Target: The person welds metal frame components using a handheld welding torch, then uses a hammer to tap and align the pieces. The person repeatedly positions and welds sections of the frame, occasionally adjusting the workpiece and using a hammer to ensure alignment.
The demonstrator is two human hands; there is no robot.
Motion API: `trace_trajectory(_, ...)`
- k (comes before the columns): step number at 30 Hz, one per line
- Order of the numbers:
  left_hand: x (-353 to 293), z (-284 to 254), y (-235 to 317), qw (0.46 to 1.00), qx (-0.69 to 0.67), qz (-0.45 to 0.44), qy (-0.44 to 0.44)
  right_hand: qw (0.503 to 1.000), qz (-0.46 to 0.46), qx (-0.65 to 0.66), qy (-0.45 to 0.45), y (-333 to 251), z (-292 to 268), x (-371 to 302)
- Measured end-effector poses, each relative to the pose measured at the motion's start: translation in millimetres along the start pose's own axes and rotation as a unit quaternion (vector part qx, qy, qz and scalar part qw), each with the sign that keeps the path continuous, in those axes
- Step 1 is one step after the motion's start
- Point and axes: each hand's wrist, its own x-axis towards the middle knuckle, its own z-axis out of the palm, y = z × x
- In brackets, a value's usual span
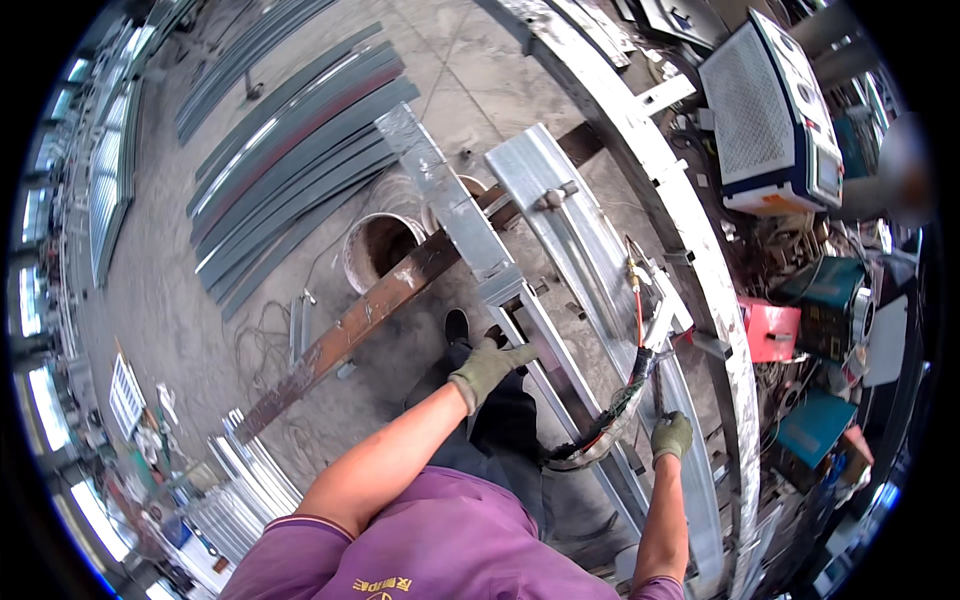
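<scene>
My left hand (484, 370), in an olive-green work glove, is open with its fingers stretched toward the near edge of a long grey metal frame (548, 350). The fingertips appear to touch that edge. At the right, my right hand (672, 436), gloved alike, is closed around the lower end of a thin dark rod (658, 392). It is above a long silvery metal channel (690, 490). A welding torch (655, 328) with a taped, bundled cable (622, 408) rests between the hands, over the metal pieces. A hammer (556, 196) lies on the wide metal channel (528, 168) farther off.
A rusty beam (350, 325) crosses beneath the workpieces. Beside it stands a round bucket (358, 255). Grey metal strips (300, 165) cover the floor at far left. A long pale rail (715, 270) curves along the right, before a white machine (760, 110) and a red box (770, 330).
</scene>
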Motion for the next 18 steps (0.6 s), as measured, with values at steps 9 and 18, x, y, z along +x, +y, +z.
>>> trace_trajectory(9,59,23,-35,0.992,0.067,0.035,0.102,0.912,-0.367,0.176,0.048,-211,-125,-104)
trace_trajectory(18,41,29,-1,0.963,0.194,0.023,0.186,0.951,-0.261,0.049,-0.159,-242,-57,-62)
